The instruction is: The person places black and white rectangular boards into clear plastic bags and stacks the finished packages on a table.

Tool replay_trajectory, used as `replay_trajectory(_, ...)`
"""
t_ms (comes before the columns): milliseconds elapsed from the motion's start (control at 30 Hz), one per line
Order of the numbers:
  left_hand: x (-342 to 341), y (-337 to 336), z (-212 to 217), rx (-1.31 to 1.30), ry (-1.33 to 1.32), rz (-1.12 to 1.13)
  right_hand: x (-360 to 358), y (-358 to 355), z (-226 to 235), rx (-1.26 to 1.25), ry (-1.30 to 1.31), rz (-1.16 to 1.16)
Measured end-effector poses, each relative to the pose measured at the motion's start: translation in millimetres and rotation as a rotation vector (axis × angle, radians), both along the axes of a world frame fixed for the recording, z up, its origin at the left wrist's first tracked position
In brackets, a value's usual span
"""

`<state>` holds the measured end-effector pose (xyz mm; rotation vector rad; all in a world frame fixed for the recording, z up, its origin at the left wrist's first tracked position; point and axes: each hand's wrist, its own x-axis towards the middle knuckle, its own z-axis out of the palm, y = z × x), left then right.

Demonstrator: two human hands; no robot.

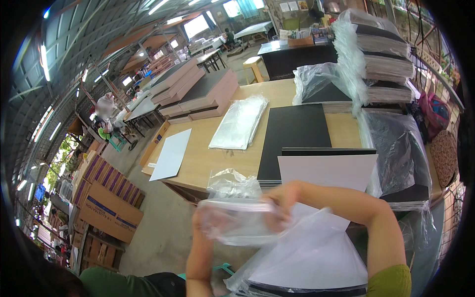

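Left hand (202, 218) and right hand (281, 202) both closed on a clear plastic bag (241, 226), held off the near edge of the counter (198, 159) — motion-blurred. Risk: uneven pull could split the film; its slack could snag the white sheet (307, 252) below and skew it. Carton (106, 215) at left has dark lettering, blue band; can't make out any label on the bag.

Short olive-green sleeve (390, 283) on the right arm (388, 237), right grip (282, 200) and left forearm (199, 262) bare
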<state>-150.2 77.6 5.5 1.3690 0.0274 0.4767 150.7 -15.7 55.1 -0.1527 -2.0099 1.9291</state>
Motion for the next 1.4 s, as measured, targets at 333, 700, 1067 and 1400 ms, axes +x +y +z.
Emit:
replay_trajectory(333,72.1,-84.8,6.6,0.187,0.307,-0.185,114.8,-117.1,-8.4,-0.110,0.205,-0.124)
replay_trajectory(700,134.5,-115.1,23.8,-0.822,-0.519,-0.181,130.3,-204.4,-78.9,-0.447,0.223,-0.835)
replay_trajectory(1067,155.6,-113.5,37.1,-0.748,-0.697,-0.489,98.2,-247.9,-109.0,-0.486,0.895,-0.547)
replay_trajectory(1400,161.2,-89.7,14.0,0.693,0.444,0.669,117.2,-244.0,-70.8,-0.072,0.397,-2.033)
